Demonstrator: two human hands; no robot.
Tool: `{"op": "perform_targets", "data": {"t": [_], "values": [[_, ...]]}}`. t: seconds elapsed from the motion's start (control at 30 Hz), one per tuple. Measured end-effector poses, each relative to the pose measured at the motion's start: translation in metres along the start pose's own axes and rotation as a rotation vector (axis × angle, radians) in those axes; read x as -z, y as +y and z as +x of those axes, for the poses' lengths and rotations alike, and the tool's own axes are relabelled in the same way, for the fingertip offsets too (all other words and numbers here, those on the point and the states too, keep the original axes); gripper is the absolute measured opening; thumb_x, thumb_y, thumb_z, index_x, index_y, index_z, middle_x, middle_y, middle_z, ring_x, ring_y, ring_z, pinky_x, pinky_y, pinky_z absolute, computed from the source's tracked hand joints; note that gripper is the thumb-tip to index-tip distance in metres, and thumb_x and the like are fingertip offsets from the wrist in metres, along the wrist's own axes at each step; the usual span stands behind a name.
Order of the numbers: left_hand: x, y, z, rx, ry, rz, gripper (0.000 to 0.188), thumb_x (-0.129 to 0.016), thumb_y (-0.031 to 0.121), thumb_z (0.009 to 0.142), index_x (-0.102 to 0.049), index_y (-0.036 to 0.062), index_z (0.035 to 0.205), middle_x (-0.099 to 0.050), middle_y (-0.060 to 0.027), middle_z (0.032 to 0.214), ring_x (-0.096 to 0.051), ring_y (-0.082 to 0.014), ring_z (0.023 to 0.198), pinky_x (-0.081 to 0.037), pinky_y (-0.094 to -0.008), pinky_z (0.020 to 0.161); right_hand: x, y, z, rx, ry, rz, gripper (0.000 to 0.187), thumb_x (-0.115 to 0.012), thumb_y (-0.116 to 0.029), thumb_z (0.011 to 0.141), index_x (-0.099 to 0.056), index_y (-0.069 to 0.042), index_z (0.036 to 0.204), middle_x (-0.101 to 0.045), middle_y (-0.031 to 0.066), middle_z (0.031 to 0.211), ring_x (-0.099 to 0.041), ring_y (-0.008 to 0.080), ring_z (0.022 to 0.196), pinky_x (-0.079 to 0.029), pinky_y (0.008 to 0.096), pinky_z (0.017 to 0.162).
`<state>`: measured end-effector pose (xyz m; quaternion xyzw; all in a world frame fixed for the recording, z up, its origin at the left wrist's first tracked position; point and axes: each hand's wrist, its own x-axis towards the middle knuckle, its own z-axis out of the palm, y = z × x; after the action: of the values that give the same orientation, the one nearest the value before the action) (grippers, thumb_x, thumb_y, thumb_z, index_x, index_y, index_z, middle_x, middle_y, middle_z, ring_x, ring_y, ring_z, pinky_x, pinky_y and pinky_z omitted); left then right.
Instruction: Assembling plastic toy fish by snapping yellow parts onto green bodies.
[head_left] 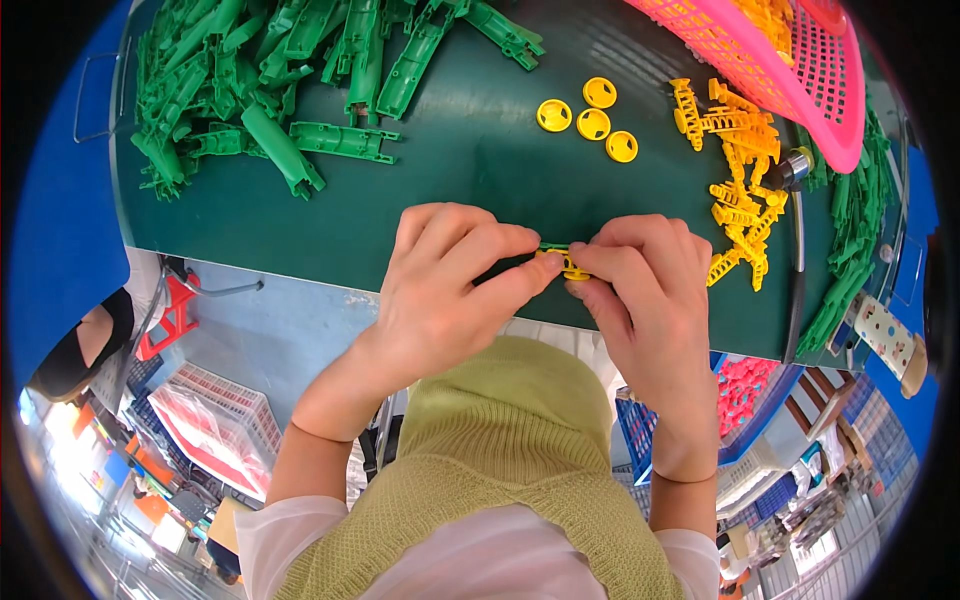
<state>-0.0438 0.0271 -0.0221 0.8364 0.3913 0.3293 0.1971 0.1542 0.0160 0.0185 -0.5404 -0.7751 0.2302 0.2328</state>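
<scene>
While pinching a yellow piece (574, 270) with a green bit (553, 246) beside it between left fingers (512, 240) and right fingers (612, 262), holding it over the desk (450, 165), near the front edge. Have yellow caps (593, 131) farther back, yellow parts (740, 124) off right by a pink basket (838, 140), plus a messy green pile (185, 100) far left.

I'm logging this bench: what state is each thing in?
Left hand: pinching small yellow piece
Right hand: pinching it too
Small yellow piece: held at fingertips, partly hidden
Green parts at left: loosely heaped
Four yellow discs: lying loose, clustered
Yellow ladder-like strips: loosely piled
Pink basket: holding yellow parts
</scene>
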Motion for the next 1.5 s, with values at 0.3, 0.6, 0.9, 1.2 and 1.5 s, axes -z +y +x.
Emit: {"op": "perform_targets", "data": {"t": [0.3, 0.6, 0.9, 1.2, 1.5], "values": [[-0.003, 0.003, 0.005, 0.016, 0.004, -0.012, 0.021, -0.076, 0.008, 0.073, -0.072, 0.0133, 0.094, -0.063, 0.0009, 0.094, -0.058, -0.0208, 0.085, -0.041, -0.0355, 0.081, -0.005, 0.008, -0.005, 0.056, 0.064, -0.093, 0.028, -0.078, -0.01, 0.069, -0.069, -0.014, 0.095, -0.06, -0.0009, 0.097, -0.054, 0.0202, 0.089, -0.036, 0.0354, 0.078], [-0.007, 0.005, 0.003, 0.048, 0.076, 0.065, 0.029, -0.08, 0.007, 0.071, -0.071, 0.0143, 0.098, -0.065, -0.0005, 0.099, -0.059, -0.0229, 0.09, -0.042, -0.0359, 0.081, 0.097, 0.098, -0.075, -0.174, 0.563, -0.494, 0.022, -0.067, 0.002, 0.085, -0.069, -0.003, 0.106, -0.069, 0.0088, 0.108, -0.063, 0.0232, 0.102, -0.046, 0.034, 0.094], [-0.01, 0.006, 0.004, 0.039, 0.087, 0.054, 0.029, -0.08, 0.004, 0.071, -0.071, 0.0114, 0.098, -0.065, -0.0026, 0.097, -0.059, -0.0237, 0.089, -0.043, -0.0348, 0.078, 0.201, 0.288, -0.239, -0.947, 0.822, -0.384, 0.055, -0.073, -0.035, 0.089, -0.061, 0.005, 0.124, -0.065, 0.0142, 0.117, -0.06, 0.0177, 0.106, -0.045, 0.0303, 0.096], [-0.013, 0.008, 0.009, 0.046, 0.103, 0.049, 0.03, -0.08, 0.001, 0.07, -0.071, 0.0094, 0.097, -0.065, -0.0039, 0.096, -0.06, -0.0239, 0.086, -0.045, -0.0351, 0.076, 0.227, 0.297, -0.209, -0.96, 0.513, -0.374, 0.055, -0.08, -0.037, 0.079, -0.064, 0.003, 0.114, -0.067, 0.0081, 0.095, -0.06, 0.014, 0.085, -0.048, 0.029, 0.078], [-0.015, 0.008, 0.008, 0.048, 0.135, 0.066, 0.03, -0.079, -0.001, 0.07, -0.071, 0.0088, 0.096, -0.066, -0.0048, 0.095, -0.06, -0.0236, 0.084, -0.045, -0.0341, 0.074, 0.238, 0.305, -0.214, -1.082, 0.463, -0.061, 0.077, -0.08, -0.034, 0.08, -0.046, 0.005, 0.137, -0.062, 0.008, 0.108, -0.058, 0.0154, 0.097, -0.045, 0.0275, 0.088]]}}
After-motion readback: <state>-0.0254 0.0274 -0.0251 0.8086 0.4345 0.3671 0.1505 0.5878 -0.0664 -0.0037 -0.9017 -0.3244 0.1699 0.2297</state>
